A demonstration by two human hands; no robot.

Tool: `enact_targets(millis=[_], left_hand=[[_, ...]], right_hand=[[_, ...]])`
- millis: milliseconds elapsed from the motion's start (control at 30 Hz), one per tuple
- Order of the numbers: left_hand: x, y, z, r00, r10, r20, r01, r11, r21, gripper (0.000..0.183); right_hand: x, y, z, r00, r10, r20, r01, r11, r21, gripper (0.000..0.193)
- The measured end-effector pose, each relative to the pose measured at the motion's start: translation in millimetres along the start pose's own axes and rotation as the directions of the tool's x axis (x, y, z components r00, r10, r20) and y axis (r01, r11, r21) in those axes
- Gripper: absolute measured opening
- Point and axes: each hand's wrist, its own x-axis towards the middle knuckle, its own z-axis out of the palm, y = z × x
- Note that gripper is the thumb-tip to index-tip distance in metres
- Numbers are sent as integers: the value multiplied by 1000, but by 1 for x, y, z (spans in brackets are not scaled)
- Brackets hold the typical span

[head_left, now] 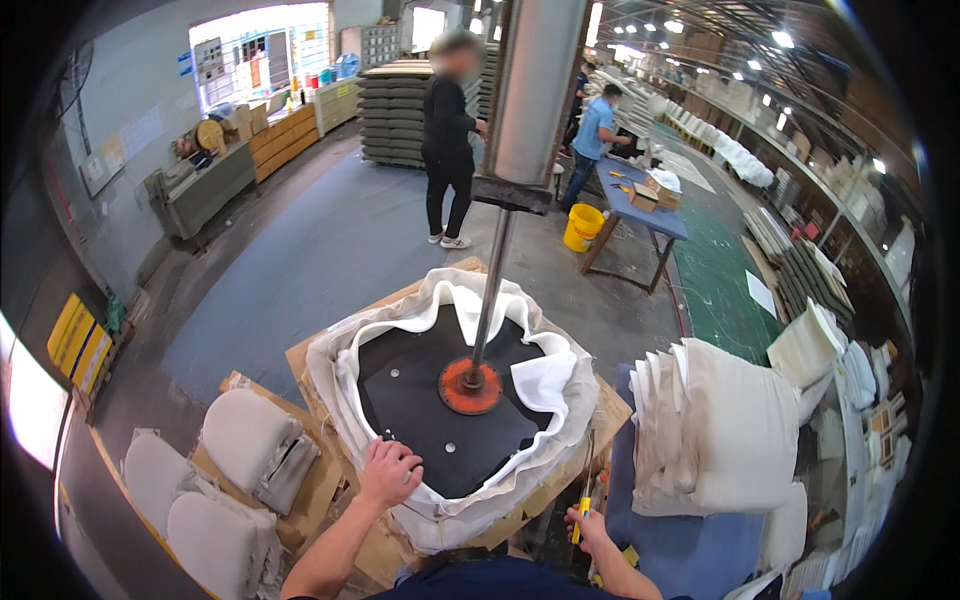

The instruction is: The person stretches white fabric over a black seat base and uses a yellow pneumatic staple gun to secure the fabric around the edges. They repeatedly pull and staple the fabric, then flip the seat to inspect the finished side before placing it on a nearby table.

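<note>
A seat-shaped black panel [410, 360] lies in front of me, ringed by white padding [541, 384] and loose beige fabric [322, 365] folded up around it. An upright press rod [494, 290] ends in a round orange-red plate [455, 400] that bears on the panel. My left hand [391, 472] lies on the panel's near left edge, its slightly bent fingers over the padding. To the right of the fabric, my right hand [588, 524] is closed around a yellow-handled tool [584, 508] with a thin shaft pointing away from me. The tool's exact kind is unclear.
Beige covers are stacked on a blue-topped table [640, 540] at right. Covered seat cushions [245, 435] stand at left. Cardboard [612, 412] lies under the work. Farther off are a person in black [450, 140], a person in blue [592, 135], and a yellow bucket [583, 228].
</note>
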Motion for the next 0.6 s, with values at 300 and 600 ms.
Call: enact_targets(millis=[300,600], left_hand=[[-15,-38,32,999,-36,-16,37,997,63,21],[-3,-43,27,998,-58,-24,58,998,3,28]], right_hand=[[0,-20,6,987,147,71,-151,987,52,18],[-25,-2,7,974,-161,-159,181,977,116,14]])
